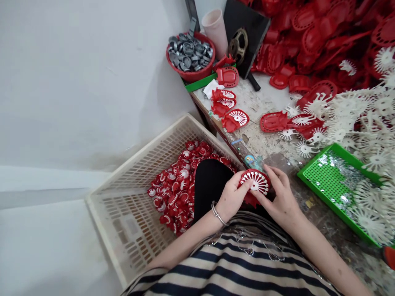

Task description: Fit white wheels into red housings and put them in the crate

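Observation:
A red plastic piece (256,173) with a white fan-shaped insert (261,183) is held between my two hands, close to the table's front edge. My left hand (233,195) grips its left side, the thumb lying over the white spokes. On the other side, my right hand (282,197) has its thumb and fingers around the right rim. Part of the piece's underside is hidden by my hands. On the table beyond lie a similar red piece with a white fan (237,119) and a joined pair of red pieces (274,122).
A white plastic crate (123,222) at left holds many red-and-white pieces. At right stands a green tray (322,181) with small shiny metal bits, beside heaped white fans (354,111). Red parts (317,37) pile up behind. A red bowl (193,76) contains grey rings, near a pink cup (215,31).

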### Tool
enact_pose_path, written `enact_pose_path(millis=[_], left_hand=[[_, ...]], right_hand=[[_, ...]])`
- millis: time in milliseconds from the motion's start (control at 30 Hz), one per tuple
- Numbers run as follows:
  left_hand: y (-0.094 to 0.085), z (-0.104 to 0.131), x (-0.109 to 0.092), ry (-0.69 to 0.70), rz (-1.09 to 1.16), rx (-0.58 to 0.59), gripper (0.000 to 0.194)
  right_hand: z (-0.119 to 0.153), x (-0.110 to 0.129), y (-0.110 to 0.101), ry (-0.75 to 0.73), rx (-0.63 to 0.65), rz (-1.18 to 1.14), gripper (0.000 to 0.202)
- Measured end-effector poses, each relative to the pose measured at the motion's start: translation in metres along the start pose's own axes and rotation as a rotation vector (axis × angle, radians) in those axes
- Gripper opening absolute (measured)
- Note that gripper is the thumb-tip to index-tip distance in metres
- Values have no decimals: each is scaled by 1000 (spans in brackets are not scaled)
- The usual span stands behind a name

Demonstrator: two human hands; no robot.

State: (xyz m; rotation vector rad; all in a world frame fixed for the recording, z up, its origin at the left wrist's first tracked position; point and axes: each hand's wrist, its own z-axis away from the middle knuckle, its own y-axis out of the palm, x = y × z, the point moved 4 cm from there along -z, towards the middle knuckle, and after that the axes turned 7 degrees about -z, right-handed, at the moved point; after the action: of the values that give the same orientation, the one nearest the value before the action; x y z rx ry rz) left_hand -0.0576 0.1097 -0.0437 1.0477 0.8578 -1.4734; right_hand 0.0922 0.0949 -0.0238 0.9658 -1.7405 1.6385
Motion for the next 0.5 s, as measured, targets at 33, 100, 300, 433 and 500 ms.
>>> enact_pose_path(millis=[33, 100, 300, 433, 500], left_hand=[[0, 0, 1, 5, -2, 2, 29], [-1, 1, 2, 18, -10, 8, 30], [1, 3, -1, 68, -50, 16, 31], [4, 3, -4, 105, -52, 38, 32], [4, 3, -5, 125, -71, 40, 31]], right_hand=[[0, -4, 2, 67, 27, -79, 65], [2, -11, 8, 216, 103, -296, 62], [8, -7, 15, 408, 180, -717, 47], [12, -2, 11, 465, 165, -783, 47], [13, -3, 10, 472, 148, -792, 46]])
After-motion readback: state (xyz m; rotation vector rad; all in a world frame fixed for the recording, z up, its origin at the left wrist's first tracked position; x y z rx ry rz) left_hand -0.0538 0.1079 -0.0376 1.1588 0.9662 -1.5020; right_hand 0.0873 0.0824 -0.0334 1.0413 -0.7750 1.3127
